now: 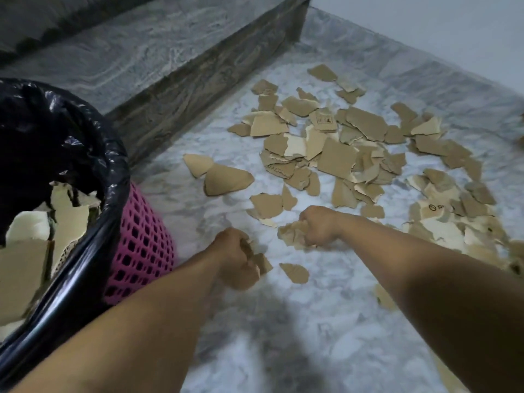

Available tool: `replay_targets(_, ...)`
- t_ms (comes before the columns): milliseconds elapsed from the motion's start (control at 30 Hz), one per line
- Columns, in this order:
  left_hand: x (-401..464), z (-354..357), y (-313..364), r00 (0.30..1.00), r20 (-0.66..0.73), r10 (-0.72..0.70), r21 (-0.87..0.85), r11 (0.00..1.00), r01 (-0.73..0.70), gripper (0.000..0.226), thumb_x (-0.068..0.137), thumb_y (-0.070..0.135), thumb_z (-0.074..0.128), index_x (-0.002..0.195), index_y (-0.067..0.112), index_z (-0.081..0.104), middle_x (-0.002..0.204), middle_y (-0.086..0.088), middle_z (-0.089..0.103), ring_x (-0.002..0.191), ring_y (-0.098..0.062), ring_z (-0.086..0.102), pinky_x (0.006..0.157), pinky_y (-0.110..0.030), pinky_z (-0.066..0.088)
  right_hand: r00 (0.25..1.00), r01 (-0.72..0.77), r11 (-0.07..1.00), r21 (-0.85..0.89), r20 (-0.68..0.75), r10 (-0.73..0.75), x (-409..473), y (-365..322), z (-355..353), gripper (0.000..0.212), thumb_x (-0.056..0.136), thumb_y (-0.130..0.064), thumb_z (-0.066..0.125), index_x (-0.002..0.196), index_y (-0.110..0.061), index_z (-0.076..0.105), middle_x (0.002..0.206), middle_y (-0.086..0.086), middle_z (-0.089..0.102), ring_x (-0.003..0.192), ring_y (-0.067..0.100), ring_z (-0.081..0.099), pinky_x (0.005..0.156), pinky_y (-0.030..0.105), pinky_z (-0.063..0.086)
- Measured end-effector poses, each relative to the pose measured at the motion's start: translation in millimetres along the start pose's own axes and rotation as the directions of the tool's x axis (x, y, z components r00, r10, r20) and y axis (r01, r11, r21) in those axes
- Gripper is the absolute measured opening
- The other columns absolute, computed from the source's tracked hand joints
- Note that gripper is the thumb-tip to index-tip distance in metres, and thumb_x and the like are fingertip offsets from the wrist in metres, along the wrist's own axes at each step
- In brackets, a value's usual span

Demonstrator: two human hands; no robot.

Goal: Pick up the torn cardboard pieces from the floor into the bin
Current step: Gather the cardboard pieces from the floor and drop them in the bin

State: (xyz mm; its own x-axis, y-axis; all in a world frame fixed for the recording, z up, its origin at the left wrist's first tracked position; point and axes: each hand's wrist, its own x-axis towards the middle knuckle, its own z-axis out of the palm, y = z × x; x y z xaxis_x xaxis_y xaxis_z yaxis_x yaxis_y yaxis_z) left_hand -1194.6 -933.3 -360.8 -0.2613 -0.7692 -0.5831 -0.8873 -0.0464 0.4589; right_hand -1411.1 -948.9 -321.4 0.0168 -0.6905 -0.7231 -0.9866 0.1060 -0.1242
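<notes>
Beside pink bin (141,245), stone step (175,89).

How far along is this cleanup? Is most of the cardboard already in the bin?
Partly done. The pink bin with its black bag already holds a good layer of torn pieces. In hand: the left hand and right hand each grip a few scraps at floor level. Left: a large scatter of cardboard pieces covers the marble floor, likely several more handfuls.

Home interior; marble floor (255,336); stone step (158,66); pink lined bin (139,245).
</notes>
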Motion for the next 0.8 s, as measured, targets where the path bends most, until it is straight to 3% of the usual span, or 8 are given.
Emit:
replay_targets(67,14.6,-4.2,5.1,0.997,0.072,0.018,0.065,0.998,-0.022,0.007,0.077,0.013,0.069,0.078,0.018,0.064,0.085,-0.003,0.068,0.082,-0.021,0.064,0.067,-0.023,0.044,0.995,0.058,0.994,-0.093,-0.075,-0.065,16.7,0.3,-8.5,0.041,0.091,-0.023,0.064,0.127,-0.004,0.059,0.128,0.015,0.057,0.113,0.031,0.057,0.092,0.038,0.052)
replay_targets(133,33.0,-8.8,3.9,0.993,0.114,-0.02,0.091,0.996,0.01,0.016,0.08,0.012,0.068,0.068,0.018,0.058,0.09,-0.006,0.068,0.091,-0.023,0.065,0.07,-0.025,0.044,0.984,0.103,0.987,-0.125,-0.133,-0.12,35.0,-3.2,-19.7,0.046,0.09,-0.029,0.066,0.129,-0.007,0.057,0.131,0.013,0.052,0.118,0.031,0.054,0.098,0.039,0.049)
replay_targets(267,56.0,-14.4,5.5,0.99,0.114,-0.088,0.127,0.989,0.073,0.03,0.083,0.014,0.065,0.059,0.018,0.048,0.074,0.002,0.054,0.087,-0.025,0.062,0.073,-0.028,0.045,0.966,0.197,0.965,-0.171,-0.137,-0.221,67.1,-16.4,-34.9,0.05,0.089,-0.035,0.062,0.132,-0.011,0.055,0.133,0.012,0.051,0.119,0.031,0.053,0.099,0.041,0.049)
replay_targets(367,53.1,-7.2,10.1,0.992,0.066,-0.109,0.182,0.979,0.096,0.023,0.069,0.028,0.077,0.075,0.021,0.056,0.095,-0.001,0.061,0.087,-0.019,0.058,0.073,-0.029,0.05,0.941,0.295,0.942,-0.16,-0.123,-0.315,88.3,-28.2,-30.8,0.055,0.088,-0.034,0.063,0.137,-0.015,0.05,0.135,0.011,0.05,0.121,0.031,0.051,0.098,0.041,0.049)
replay_targets(467,38.9,9.8,11.1,0.992,-0.004,-0.127,0.195,0.973,0.125,0.072,0.043,0.049,0.071,0.108,0.024,0.051,0.115,-0.001,0.039,0.109,-0.022,0.044,0.093,-0.036,0.049,0.915,0.315,0.921,-0.229,-0.182,-0.359,99.8,-31.8,-21.9,0.073,0.085,-0.042,0.067,0.147,-0.024,0.034,0.141,0.011,0.039,0.127,0.036,0.045,0.1,0.044,0.046)
replay_targets(533,27.6,26.2,13.3,0.986,-0.097,-0.139,0.138,0.979,0.151,0.065,0.047,0.047,0.068,0.104,0.028,0.044,0.112,0.002,0.03,0.11,-0.02,0.034,0.097,-0.038,0.045,0.912,0.306,0.923,-0.234,-0.205,-0.354,100.7,-33.5,-18.7,0.083,0.078,-0.042,0.073,0.148,-0.024,0.032,0.14,0.011,0.038,0.125,0.036,0.048,0.096,0.043,0.048)
replay_targets(667,15.5,50.9,18.9,0.954,-0.276,-0.117,0.151,0.975,0.163,0.045,0.064,0.036,0.07,0.103,0.03,0.048,0.116,0.002,0.03,0.115,-0.022,0.033,0.088,-0.04,0.047,0.923,0.297,0.939,-0.177,-0.2,-0.329,95.4,-40.8,-12.1,0.087,0.065,-0.041,0.085,0.137,-0.018,0.043,0.131,0.01,0.042,0.114,0.033,0.055,0.088,0.041,0.052)
replay_targets(800,15.0,58.7,15.8,0.943,-0.267,-0.198,0.08,0.971,0.227,0.051,0.058,0.036,0.075,0.106,0.027,0.061,0.119,0.001,0.04,0.11,-0.026,0.049,0.082,-0.03,0.045,0.926,0.286,0.955,-0.077,-0.232,-0.297,93.1,-44.5,0.0,0.08,0.059,-0.033,0.09,0.125,-0.013,0.049,0.124,0.011,0.052,0.106,0.031,0.058,0.084,0.039,0.055)
